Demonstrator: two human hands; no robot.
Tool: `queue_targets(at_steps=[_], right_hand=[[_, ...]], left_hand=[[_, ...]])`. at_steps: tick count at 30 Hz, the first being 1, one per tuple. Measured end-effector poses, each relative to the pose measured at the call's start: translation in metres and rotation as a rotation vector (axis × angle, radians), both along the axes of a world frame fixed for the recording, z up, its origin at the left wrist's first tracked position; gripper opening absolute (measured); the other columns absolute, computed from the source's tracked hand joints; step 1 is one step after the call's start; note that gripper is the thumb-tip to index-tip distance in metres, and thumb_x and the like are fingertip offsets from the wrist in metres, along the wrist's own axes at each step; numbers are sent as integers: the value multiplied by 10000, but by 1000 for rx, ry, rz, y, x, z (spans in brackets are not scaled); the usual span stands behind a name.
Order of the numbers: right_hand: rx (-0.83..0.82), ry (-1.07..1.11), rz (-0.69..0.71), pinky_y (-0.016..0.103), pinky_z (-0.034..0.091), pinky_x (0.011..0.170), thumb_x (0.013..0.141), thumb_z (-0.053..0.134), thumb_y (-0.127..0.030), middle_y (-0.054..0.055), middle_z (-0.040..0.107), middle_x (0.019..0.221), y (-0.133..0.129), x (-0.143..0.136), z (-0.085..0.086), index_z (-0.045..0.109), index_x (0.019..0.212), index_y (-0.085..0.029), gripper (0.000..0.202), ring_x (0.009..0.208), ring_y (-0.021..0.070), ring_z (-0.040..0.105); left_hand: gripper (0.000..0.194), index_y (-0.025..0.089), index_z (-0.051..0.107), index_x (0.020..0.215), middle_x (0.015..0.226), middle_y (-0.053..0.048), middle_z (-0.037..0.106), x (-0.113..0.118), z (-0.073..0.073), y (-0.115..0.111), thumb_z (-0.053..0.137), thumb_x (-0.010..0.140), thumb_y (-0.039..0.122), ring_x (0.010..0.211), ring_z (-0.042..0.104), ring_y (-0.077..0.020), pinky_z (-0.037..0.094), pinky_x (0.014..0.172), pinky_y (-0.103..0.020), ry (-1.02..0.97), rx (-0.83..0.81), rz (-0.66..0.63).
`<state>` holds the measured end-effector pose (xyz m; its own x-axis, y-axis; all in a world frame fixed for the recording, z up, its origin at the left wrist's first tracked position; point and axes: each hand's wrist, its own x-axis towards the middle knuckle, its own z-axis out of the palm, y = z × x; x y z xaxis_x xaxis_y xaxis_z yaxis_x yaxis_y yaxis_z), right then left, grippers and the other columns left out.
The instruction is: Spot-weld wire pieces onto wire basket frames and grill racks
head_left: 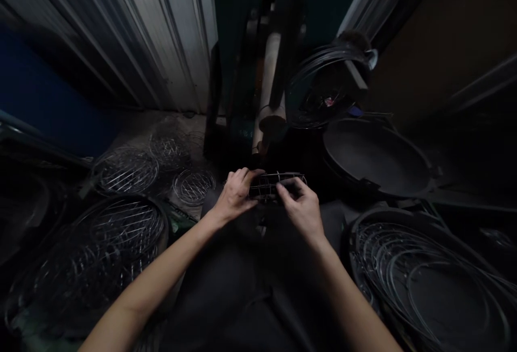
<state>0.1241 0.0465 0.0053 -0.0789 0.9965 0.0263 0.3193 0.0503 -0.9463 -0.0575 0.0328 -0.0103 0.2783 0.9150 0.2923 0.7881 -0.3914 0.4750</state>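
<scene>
Between my hands, in front of the machine's lower end, is a small round wire grate (266, 184) with crossing bars, seen nearly edge-on. My left hand (238, 193) grips its left side, thumb and fingers closed about the rim. On the right side, my right hand (301, 201) pinches at the wires with thumb and forefinger. The fingertips are dark, and small details there are hard to make out. Directly beyond the grate stands a machine (271, 77) with a pale cylindrical bar.
Wire grates (127, 171) lie in stacks on the floor at left, with more in a dark round tub (165, 228). At right stand a shallow dark pan (375, 152) and a basin holding wire rings (404, 266). A wire coil (323, 61) hangs behind.
</scene>
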Motion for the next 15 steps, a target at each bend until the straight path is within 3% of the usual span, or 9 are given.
queue_targets(at_steps=[4, 15], right_hand=[[102, -80, 14, 232, 427, 591, 814, 567, -413, -12, 588, 671, 2, -8, 3, 577, 760, -185, 234, 592, 125, 543], [174, -154, 88, 210, 383, 558, 846, 549, -391, -29, 566, 647, 13, -17, 8, 586, 752, -186, 228, 572, 105, 500]], left_hand=[[554, 190, 421, 1253, 1077, -76, 548, -6, -1, 6, 626, 746, 274, 974, 515, -240, 354, 816, -357, -59, 9, 14], [535, 185, 433, 1227, 1048, -71, 545, -13, -2, 14, 631, 736, 263, 953, 512, -240, 351, 799, -349, -117, 41, 51]])
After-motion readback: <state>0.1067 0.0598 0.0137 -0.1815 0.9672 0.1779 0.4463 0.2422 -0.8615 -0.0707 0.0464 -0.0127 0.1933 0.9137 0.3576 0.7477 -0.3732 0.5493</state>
